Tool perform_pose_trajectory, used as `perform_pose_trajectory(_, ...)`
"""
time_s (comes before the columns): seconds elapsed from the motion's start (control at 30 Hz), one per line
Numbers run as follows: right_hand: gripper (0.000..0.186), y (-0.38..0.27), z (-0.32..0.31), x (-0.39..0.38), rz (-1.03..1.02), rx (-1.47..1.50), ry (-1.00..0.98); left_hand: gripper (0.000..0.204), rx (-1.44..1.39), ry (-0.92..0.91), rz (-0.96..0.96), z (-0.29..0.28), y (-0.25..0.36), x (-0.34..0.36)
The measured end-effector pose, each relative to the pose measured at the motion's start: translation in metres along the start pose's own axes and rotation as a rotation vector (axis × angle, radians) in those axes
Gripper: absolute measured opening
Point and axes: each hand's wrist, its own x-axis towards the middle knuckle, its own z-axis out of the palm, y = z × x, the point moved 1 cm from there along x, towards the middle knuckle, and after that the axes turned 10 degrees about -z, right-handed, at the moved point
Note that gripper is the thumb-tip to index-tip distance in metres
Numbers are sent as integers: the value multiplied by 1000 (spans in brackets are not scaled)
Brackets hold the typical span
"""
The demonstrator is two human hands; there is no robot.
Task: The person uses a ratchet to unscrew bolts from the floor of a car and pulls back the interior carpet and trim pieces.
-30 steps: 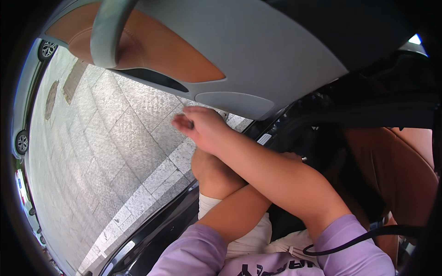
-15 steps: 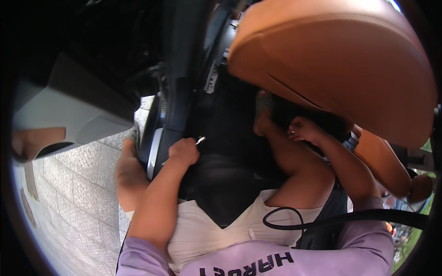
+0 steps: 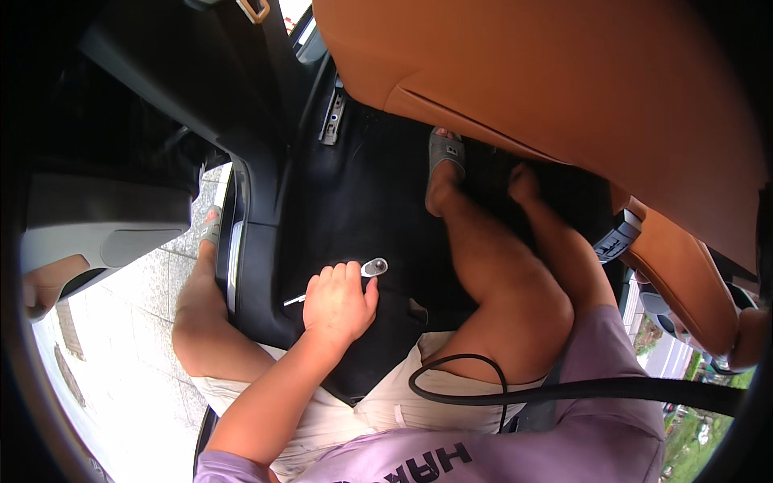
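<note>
My left hand (image 3: 340, 302) is closed around a ratchet wrench (image 3: 374, 267), held above the black floor mat (image 3: 378, 209). The wrench's round silver head sticks out on the right of my fist and its thin end on the left. My right hand (image 3: 523, 181) reaches low beside my sandalled foot, at the dark gap beneath the tan seat (image 3: 547, 88). Shadow and the seat's lower edge hide its fingers, so I cannot see what they touch.
A metal seat rail (image 3: 332, 119) lies on the floor ahead. To the left are the door opening, the open door's grey panel (image 3: 145, 237) and bright paving (image 3: 145, 346). A black cable (image 3: 596, 391) crosses my lap. On the right is a grey plastic seat part (image 3: 618, 236).
My view has shifted. My left hand has turned palm down with the wrench, showing its head more clearly. My right hand has gone from above my knee to under the seat's edge.
</note>
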Motion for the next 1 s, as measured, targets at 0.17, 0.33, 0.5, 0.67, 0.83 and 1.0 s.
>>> perform_pose_trajectory(0.17,12,44,55,36,319,213,-160,24,41,19,25,25,-4,5)
perform_pose_trajectory(0.33,17,38,57,44,225,106,-65,23,8,39,31,39,-11,7)
perform_pose_trajectory(0.5,21,19,36,49,184,34,-113,22,-16,83,47,40,-14,6)
perform_pose_trajectory(0.67,26,11,27,52,142,-16,-165,22,-36,78,46,43,-14,7)
perform_pose_trajectory(0.83,31,0,19,55,101,-60,-210,23,-51,42,37,45,-15,8)
perform_pose_trajectory(1.0,36,-3,14,57,60,-103,-245,23,-44,3,22,47,-15,8)
